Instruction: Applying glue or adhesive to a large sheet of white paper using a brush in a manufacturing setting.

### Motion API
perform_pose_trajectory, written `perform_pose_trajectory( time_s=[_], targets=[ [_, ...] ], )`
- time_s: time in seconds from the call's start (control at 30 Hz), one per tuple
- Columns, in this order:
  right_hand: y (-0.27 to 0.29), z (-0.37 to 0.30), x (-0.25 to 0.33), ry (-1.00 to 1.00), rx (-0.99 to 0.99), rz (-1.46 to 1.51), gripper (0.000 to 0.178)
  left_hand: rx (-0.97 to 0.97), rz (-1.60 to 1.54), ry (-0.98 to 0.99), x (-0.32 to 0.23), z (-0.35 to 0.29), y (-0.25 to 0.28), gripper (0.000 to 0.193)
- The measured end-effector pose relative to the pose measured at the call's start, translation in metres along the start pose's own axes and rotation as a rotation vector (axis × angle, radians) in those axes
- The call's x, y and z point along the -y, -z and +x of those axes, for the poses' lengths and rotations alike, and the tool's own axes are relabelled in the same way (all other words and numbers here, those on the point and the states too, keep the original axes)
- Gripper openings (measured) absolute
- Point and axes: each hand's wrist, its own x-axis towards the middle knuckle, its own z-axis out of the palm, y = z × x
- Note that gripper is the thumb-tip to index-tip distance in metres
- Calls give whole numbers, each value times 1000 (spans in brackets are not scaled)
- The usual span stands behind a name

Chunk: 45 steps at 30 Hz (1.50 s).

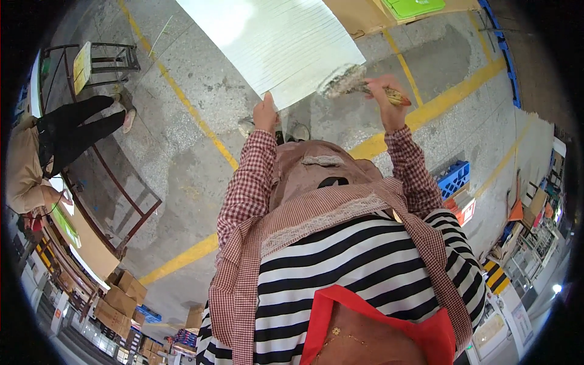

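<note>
A large pale sheet [277, 52] with fine parallel lines and a bright glare patch stretches away in front of me. My left hand [265, 114] grips its near corner, thumb on top and the other fingers out of sight beneath. My right hand [389, 100] is closed around the wooden handle of a broad brush [342, 83]. The whitish, clumped bristles point left, over the sheet's near right corner; whether they touch it I cannot tell.
Brown cardboard [359, 13] with a bright green item [413, 6] lies beyond the sheet. At left, another person [73, 131] works at a table [97, 255] near a metal-framed stool [106, 64]. A blue crate [453, 179] stands at right; cardboard boxes [118, 304] are at lower left.
</note>
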Motion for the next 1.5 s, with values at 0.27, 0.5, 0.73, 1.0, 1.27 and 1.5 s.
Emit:
perform_pose_trajectory(
  time_s=[0.27, 0.5, 0.73, 1.0, 1.27, 1.5],
  targets=[
    [17, -4, -12, -70, -8, -114, 4, 47, -36, -3, -2, -2, -2, 48],
    [4, 26, -9, -22, -49, 62, 7, 27, 33, -24, 1, 7, 0, 49],
    [30, -1, -7, -79, -19, -23, 9, 2, 37, 49, -5, 3, 1, 47],
    [17, 11, -22, -56, -41, -9, 7, 45, -8, 7, -1, 8, 0, 51],
    [33, -30, 11, -108, -98, 35, 7, 15, 12, -8, -5, 6, 6, 50],
    [7, 5, -8, -20, -81, 84, 10, 5, 14, 18, -14, -1, 0, 50]
  ],
)
